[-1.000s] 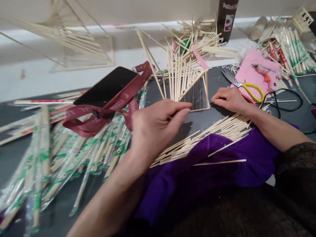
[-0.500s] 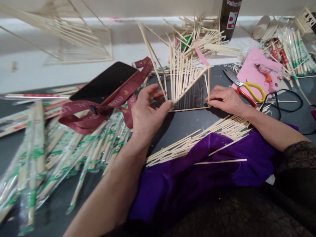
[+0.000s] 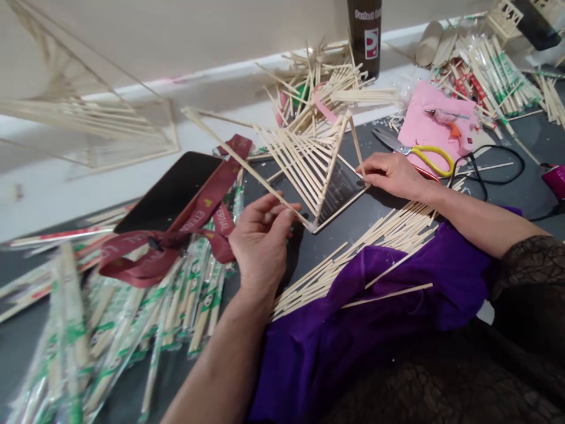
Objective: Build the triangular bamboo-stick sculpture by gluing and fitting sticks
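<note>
A frame of thin wooden sticks (image 3: 304, 171) stands on the dark tabletop, with a fan of parallel sticks running down to its front corner. My left hand (image 3: 262, 235) pinches a long slanting stick of the frame close to that corner, thumb and fingers together. At the frame's right corner, my right hand (image 3: 392, 175) has its fingers closed on the foot of an upright stick. Loose bare sticks (image 3: 353, 265) lie in front of the frame, partly on purple cloth (image 3: 371, 330) across my lap.
Wrapped chopsticks (image 3: 132, 312) cover the left side, beside a phone (image 3: 170, 191) with a red lanyard (image 3: 194, 218). Scissors (image 3: 428, 159), a glue gun (image 3: 454, 125) on pink paper and a black cord lie right. A dark bottle (image 3: 365, 41) and a stick heap (image 3: 309, 88) stand behind.
The stick frame has turned and tilted, its front left corner now nearer me and its slanting stick leaning further left. Both hands stay on it. The camera view has also shifted.
</note>
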Demonstrator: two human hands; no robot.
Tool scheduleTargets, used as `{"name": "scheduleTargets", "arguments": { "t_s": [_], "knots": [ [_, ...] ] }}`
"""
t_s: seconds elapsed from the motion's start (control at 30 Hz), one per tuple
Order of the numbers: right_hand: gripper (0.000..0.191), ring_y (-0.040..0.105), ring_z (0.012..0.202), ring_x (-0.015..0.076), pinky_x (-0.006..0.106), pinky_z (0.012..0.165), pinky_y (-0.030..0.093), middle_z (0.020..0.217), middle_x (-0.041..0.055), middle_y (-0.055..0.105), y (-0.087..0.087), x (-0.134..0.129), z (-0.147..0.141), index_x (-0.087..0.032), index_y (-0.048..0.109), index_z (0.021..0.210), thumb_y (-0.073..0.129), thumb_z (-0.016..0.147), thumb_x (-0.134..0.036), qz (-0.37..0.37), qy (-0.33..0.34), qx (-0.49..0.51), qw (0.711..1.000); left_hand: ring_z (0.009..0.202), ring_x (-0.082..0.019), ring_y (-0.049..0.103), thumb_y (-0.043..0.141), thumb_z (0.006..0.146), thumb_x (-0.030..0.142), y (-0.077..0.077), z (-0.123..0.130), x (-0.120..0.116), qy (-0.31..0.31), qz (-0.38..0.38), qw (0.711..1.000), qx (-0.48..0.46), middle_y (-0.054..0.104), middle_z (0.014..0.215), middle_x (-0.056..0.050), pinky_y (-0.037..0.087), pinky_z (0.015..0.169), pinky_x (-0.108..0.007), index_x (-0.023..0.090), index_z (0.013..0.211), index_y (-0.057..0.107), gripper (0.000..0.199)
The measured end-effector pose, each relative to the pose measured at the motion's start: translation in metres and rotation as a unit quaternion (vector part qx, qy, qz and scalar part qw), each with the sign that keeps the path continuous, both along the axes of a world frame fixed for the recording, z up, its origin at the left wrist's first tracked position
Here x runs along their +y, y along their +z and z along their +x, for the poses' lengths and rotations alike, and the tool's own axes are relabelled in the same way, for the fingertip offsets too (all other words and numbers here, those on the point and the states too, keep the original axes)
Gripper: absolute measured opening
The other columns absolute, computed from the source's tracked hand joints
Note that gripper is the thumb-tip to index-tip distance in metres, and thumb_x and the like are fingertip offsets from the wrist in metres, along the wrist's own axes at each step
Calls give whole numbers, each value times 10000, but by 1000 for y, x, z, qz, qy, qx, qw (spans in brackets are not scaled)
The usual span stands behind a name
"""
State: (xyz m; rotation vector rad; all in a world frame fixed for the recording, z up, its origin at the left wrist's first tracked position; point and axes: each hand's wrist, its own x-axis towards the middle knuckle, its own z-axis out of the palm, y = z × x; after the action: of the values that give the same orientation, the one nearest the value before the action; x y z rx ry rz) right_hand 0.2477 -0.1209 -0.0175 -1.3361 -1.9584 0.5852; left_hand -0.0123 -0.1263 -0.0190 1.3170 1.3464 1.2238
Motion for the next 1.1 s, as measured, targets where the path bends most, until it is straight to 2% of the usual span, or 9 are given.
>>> {"name": "scheduleTargets", "arguments": {
  "t_s": [0.2,0.27,0.43,0.53,0.93,1.1],
  "knots": [
    [218,585,729,111,272,712,438,807,8,678,1,5,14,-131,684,955,577,777,-197,-45,-23,50,997,585,-113,608,718,681,261,-3,-2,-4,-21,-27,999,9,729,729,-27,431,460,-196,173,852,648,205],
    [189,585,740,110,271,706,431,831,7,684,4,5,20,-140,694,921,587,769,-177,-49,-25,12,998,588,-111,612,717,675,273,-3,-3,-5,-24,-37,999,13,728,728,-22,438,468,-192,177,825,639,195],
    [155,568,771,135,286,688,382,902,33,667,11,1,21,-154,707,909,622,781,-176,-52,-2,-166,985,586,-117,621,709,696,285,-4,-3,-6,-34,-42,998,17,732,739,-32,434,464,-195,184,821,647,172],
    [163,561,801,146,275,668,346,948,46,660,12,-2,18,-165,709,937,612,809,-192,-55,6,-206,977,576,-119,622,698,702,281,-5,-3,-5,-33,-36,999,24,731,736,-36,426,457,-197,180,815,650,159],
    [146,524,767,123,257,616,268,933,43,635,-2,1,15,-170,725,882,590,845,-210,-40,-3,-202,979,627,-121,631,690,733,338,-6,-6,-7,-64,-47,994,75,735,773,-29,434,511,-195,181,878,653,217],
    [154,515,751,132,268,614,265,931,49,627,-2,1,14,-159,710,862,561,853,-199,-35,0,-211,977,620,-124,620,681,725,326,-5,-4,-6,-65,-53,993,79,734,764,-31,436,506,-202,183,867,652,203]
  ]
}}
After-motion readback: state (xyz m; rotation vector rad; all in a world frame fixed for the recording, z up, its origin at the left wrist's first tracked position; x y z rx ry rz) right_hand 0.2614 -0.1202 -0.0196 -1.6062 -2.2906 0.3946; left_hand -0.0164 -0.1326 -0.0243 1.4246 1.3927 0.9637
